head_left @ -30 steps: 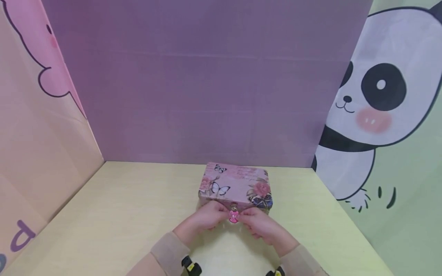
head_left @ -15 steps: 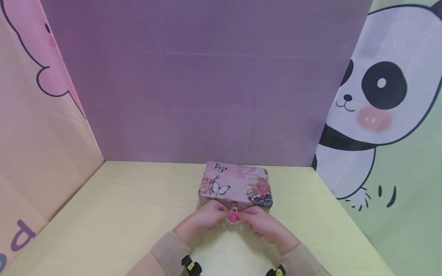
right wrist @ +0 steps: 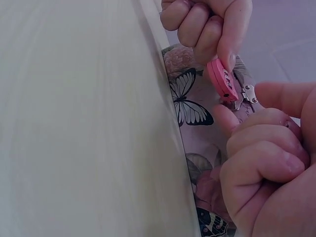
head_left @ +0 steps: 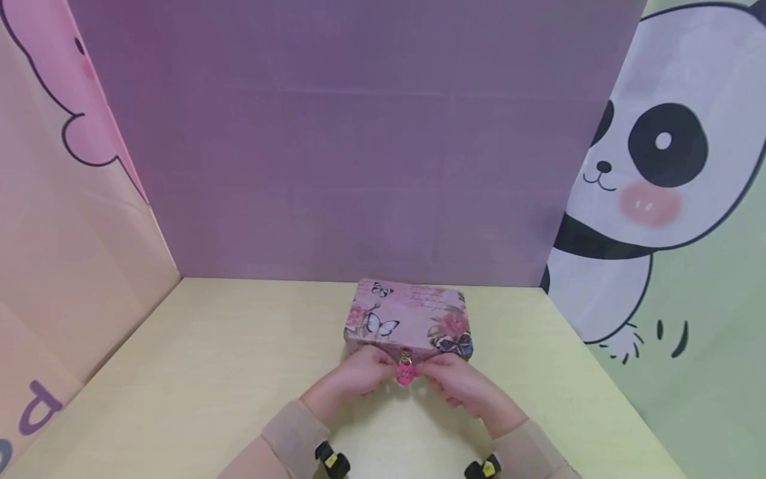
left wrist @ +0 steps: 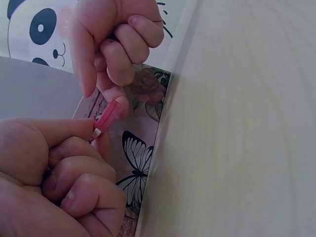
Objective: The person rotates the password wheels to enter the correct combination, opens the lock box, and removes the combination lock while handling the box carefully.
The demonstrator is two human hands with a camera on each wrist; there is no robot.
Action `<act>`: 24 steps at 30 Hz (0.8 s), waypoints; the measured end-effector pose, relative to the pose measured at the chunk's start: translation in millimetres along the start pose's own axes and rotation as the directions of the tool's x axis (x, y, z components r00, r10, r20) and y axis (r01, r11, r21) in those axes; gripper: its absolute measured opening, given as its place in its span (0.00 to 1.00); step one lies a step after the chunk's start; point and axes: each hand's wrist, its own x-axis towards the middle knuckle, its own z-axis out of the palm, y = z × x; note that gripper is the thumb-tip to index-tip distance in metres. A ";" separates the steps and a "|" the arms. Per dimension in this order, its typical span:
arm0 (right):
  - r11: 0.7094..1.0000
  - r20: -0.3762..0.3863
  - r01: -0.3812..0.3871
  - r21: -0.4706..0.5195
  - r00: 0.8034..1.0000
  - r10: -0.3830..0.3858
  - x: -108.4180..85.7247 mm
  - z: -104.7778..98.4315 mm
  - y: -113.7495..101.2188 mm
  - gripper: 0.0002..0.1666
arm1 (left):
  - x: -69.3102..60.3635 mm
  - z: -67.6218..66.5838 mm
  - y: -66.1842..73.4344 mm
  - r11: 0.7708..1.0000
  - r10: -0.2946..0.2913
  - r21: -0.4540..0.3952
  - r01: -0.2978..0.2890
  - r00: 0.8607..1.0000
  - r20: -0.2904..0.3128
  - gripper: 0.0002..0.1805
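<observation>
A pink combination padlock (right wrist: 223, 81) with a row of dials hangs at the metal latch (right wrist: 248, 94) on the front of a pink tin box (head_left: 413, 313). The box carries flowers and butterflies, and its lid is down. My left hand (head_left: 366, 370) pinches the padlock's side between thumb and index finger. On the other side, my right hand (head_left: 461, 382) holds its thumb and index finger apart close to the padlock, the other fingers curled. In the left wrist view, the right index fingertip (left wrist: 118, 101) lies behind the padlock; whether it touches cannot be told.
The box stands on a pale wooden table (head_left: 239, 346), toward its back edge. A purple backdrop (head_left: 359, 146) rises behind. Printed panels flank the table, with a panda (head_left: 664, 146) on the right one. Black wrist cameras (head_left: 332, 460) sit at both sleeves.
My right hand has shifted slightly right, and its thumb and index finger have drawn back from the padlock. The padlock's dials show more plainly. The left hand and box stay in place.
</observation>
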 end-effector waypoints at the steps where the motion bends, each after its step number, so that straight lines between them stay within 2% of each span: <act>1: 1.000 0.004 0.001 0.003 1.000 -0.001 0.0 0.1 -0.1 0.20 | -0.1 0.1 0.2 1.000 0.001 0.004 -0.001 1.000 -0.001 0.08; 9: 1.000 0.007 0.004 0.000 1.000 -0.004 -1.9 1.6 0.0 0.17 | 0.2 1.2 0.1 1.000 -0.011 -0.010 0.010 1.000 -0.001 0.10; 18: 0.998 0.011 0.043 -0.044 0.999 -0.042 -1.0 7.4 -1.8 0.15 | -0.1 0.5 0.2 1.000 -0.006 -0.002 0.006 1.000 -0.002 0.10; 24: 0.998 0.003 0.035 -0.045 0.999 -0.035 0.2 11.1 -0.1 0.15 | -0.4 0.8 -0.2 1.000 -0.014 -0.003 0.014 1.000 0.005 0.08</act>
